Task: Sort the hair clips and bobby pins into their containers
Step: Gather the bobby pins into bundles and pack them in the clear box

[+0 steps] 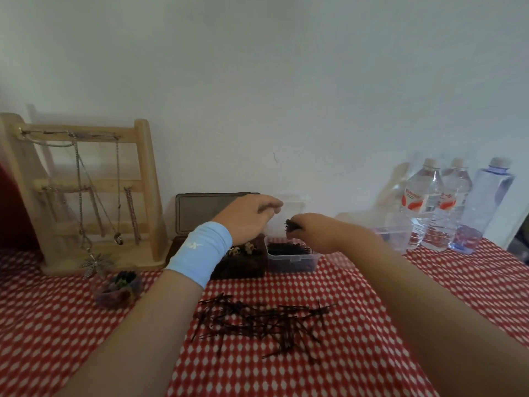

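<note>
A loose pile of dark bobby pins lies on the red-and-white checked cloth in front of me. Behind it stand a dark box with small hair clips inside and a clear plastic container holding bobby pins. My right hand hovers over the clear container, shut on a small bunch of bobby pins. My left hand, with a light blue wristband, hangs over the dark box with fingers curled; whether it holds anything is hidden.
A wooden jewellery stand with necklaces stands at the left. A small purple bowl sits before it. Three water bottles and a clear lid are at the back right. The dark box's lid stands open against the wall.
</note>
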The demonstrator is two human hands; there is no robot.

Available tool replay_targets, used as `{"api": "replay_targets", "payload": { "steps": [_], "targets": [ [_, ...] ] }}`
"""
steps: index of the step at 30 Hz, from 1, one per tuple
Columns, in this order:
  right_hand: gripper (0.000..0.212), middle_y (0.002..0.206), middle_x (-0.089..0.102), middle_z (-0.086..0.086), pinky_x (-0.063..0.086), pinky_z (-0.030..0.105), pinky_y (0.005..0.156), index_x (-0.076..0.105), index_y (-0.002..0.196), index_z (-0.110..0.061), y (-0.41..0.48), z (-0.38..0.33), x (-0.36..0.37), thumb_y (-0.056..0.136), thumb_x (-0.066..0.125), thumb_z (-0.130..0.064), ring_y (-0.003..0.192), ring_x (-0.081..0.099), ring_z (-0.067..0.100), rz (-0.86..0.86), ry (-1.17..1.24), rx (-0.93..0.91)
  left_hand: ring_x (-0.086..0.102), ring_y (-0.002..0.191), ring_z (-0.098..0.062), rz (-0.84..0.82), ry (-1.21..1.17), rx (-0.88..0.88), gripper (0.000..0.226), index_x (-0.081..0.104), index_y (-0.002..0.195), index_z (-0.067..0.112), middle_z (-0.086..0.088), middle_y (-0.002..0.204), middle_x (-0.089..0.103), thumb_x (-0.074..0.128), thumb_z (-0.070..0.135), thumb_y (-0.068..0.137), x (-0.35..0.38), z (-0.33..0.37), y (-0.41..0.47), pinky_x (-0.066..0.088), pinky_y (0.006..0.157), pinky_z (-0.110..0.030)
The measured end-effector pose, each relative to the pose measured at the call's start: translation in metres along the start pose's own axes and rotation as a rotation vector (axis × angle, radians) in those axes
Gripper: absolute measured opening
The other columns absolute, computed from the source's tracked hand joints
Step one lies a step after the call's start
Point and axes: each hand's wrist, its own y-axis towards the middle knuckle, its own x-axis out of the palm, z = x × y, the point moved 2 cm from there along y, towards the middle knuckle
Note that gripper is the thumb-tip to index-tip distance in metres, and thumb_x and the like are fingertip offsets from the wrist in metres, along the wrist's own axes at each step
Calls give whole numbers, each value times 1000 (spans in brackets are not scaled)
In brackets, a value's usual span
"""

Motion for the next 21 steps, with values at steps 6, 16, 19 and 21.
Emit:
{"api": "replay_targets", "payload": {
  "steps": [6, 16, 19, 21],
  "targets": [
    [21, 117, 67, 2, 50, 34, 96, 68, 119, -17, 28, 5, 10, 99, 60, -21, 106, 62, 20, 51, -105, -112, 56, 123, -8, 23, 51, -39, 35, 59, 134, 25, 10, 131, 63, 44, 21, 103, 20, -27, 3, 40, 107, -24],
    [40, 104, 74, -12, 51, 20, 93, 70, 124, -24, 18, 30, -5, 86, 78, -16, 93, 66, -1, 228, 167, -125, 51, 123, -15, 13, 287, 59, 37, 58, 135, 24, 2, 130, 61, 44, 20, 101, 38, -36, 4, 41, 105, -31],
    [30, 99, 73, -16, 50, 19, 88, 73, 118, -27, 14, 41, -3, 90, 72, -16, 90, 62, -5, 236, 159, -85, 52, 120, -18, -80, 356, 84, 36, 58, 135, 25, 0, 126, 62, 43, 29, 102, 46, -30, 3, 42, 103, -37],
    [25, 100, 72, -15, 47, 17, 82, 75, 115, -28, 14, 45, 4, 91, 71, -20, 84, 57, -8, 192, 119, -75, 48, 128, -19, -162, 467, 114, 41, 51, 141, 27, 2, 138, 57, 39, 35, 103, 51, -23, 3, 35, 110, -37]
  ]
}}
